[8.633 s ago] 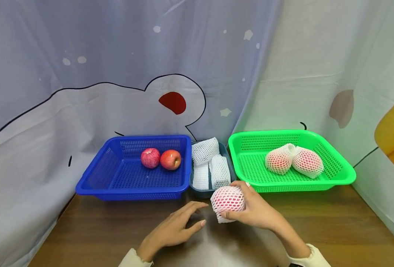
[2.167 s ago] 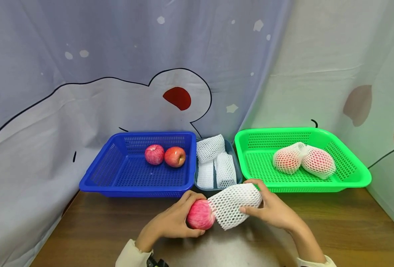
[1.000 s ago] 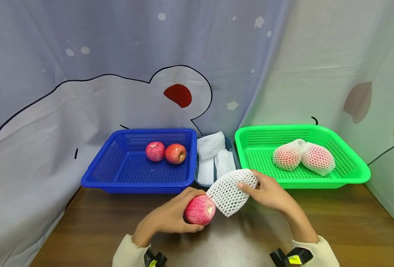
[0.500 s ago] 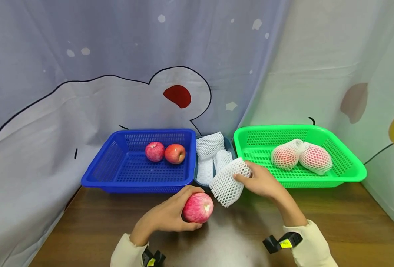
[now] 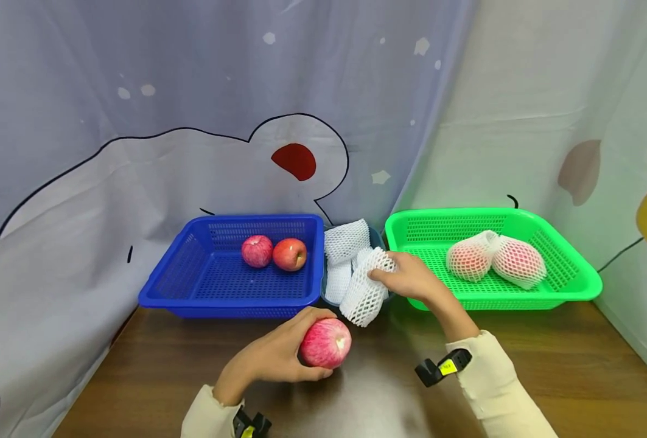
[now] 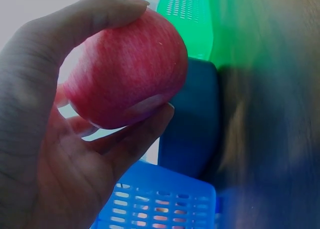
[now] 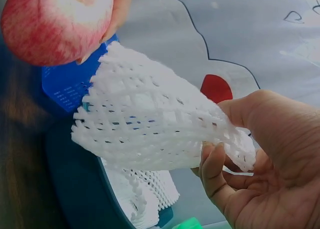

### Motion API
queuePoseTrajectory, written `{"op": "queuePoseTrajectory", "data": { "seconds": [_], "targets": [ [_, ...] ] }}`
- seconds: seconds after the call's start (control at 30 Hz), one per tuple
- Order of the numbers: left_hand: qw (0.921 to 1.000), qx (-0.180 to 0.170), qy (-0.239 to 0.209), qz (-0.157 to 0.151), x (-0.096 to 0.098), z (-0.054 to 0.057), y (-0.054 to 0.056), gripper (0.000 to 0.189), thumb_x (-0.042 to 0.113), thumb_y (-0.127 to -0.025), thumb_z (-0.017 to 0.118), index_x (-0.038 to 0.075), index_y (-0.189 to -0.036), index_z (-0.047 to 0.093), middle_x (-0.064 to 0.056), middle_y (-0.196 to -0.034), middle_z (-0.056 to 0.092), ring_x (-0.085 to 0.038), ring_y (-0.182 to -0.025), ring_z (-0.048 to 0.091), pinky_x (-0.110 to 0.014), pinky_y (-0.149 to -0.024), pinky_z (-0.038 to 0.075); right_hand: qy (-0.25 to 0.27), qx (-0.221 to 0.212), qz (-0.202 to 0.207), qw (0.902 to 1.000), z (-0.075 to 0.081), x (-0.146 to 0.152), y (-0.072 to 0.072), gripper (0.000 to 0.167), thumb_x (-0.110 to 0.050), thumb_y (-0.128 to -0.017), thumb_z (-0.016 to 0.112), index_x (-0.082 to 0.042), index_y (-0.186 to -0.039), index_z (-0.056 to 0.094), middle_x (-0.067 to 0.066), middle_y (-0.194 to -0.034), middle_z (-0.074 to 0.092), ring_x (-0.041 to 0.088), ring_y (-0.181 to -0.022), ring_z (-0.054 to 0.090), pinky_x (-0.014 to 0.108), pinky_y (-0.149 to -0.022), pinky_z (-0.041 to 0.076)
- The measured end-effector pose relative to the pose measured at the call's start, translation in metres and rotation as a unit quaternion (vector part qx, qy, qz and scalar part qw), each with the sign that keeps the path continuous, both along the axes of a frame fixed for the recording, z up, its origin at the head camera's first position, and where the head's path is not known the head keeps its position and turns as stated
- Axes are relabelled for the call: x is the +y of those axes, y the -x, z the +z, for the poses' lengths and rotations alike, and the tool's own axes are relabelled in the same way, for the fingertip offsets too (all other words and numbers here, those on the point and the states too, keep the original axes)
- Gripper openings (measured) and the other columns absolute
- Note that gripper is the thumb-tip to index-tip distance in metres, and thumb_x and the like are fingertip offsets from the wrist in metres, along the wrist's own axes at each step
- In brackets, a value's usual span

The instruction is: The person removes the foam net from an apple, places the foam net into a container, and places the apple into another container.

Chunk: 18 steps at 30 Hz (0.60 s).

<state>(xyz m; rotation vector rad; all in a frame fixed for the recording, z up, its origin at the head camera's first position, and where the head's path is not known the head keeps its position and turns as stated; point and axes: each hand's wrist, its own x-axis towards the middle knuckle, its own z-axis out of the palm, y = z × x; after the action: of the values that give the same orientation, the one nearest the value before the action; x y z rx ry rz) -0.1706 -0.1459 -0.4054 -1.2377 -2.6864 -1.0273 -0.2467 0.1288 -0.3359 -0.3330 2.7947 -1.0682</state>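
A bare red apple (image 5: 325, 344) is gripped in my left hand (image 5: 279, 350), just above the table in front of the blue basket. The left wrist view shows thumb and fingers curled round the apple (image 6: 130, 69). My right hand (image 5: 411, 280) pinches one end of a white foam net sleeve (image 5: 366, 291) over the small dark teal bin (image 5: 377, 238). In the right wrist view the foam net sleeve (image 7: 150, 109) hangs flattened from the fingertips, nothing inside it. More foam net sleeves (image 5: 347, 240) lie in the bin, partly hidden by the held one.
The blue basket (image 5: 230, 302) at left holds two bare apples (image 5: 273, 252). In the green basket (image 5: 411, 222) at right lie two net-wrapped apples (image 5: 495, 258). A printed curtain (image 5: 192, 79) hangs behind. All three containers stand on a brown wooden table (image 5: 389, 377).
The net sleeve, earlier round the apple, has come off it. My right hand has carried the sleeve up and left to the teal bin. The left hand keeps hold of the apple.
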Motion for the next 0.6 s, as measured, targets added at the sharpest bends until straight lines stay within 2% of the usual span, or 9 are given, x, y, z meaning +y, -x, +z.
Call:
{"op": "queuePoseTrajectory", "data": {
  "seconds": [0.13, 0.3, 0.6],
  "targets": [
    [1.0000, 0.001, 0.005, 0.006, -0.003, 0.003, -0.001, 0.075, 0.040, -0.077, 0.083, 0.020, -0.137, 0.044, 0.006, -0.126, 0.053, -0.006, -0.114, 0.056, -0.030, -0.100, 0.051, 0.002, -0.009, -0.004, 1.0000, 0.000, -0.002, 0.005, 0.058, -0.036, -0.094, 0.062, 0.002, -0.137, 0.053, 0.022, -0.132, 0.061, 0.038, -0.125, 0.056, 0.052, -0.104, 0.046],
    [0.9999, 0.007, 0.005, 0.007, -0.005, 0.004, -0.002, 0.075, 0.041, -0.078, 0.083, 0.020, -0.138, 0.044, 0.007, -0.125, 0.053, -0.006, -0.114, 0.056, -0.030, -0.099, 0.052, -0.005, -0.027, -0.011, 0.9996, 0.000, -0.003, 0.008, 0.071, -0.039, -0.095, 0.059, 0.005, -0.147, 0.039, 0.026, -0.148, 0.047, 0.043, -0.139, 0.042, 0.056, -0.114, 0.037],
    [0.9999, 0.000, 0.007, 0.015, -0.008, 0.009, -0.003, 0.075, 0.041, -0.077, 0.083, 0.022, -0.138, 0.044, 0.008, -0.126, 0.053, -0.006, -0.114, 0.056, -0.031, -0.099, 0.052, -0.022, -0.033, -0.006, 0.9992, 0.006, -0.007, 0.013, 0.075, -0.040, -0.097, 0.057, 0.007, -0.150, 0.033, 0.028, -0.154, 0.038, 0.045, -0.144, 0.033, 0.057, -0.118, 0.031]
  ]
}}
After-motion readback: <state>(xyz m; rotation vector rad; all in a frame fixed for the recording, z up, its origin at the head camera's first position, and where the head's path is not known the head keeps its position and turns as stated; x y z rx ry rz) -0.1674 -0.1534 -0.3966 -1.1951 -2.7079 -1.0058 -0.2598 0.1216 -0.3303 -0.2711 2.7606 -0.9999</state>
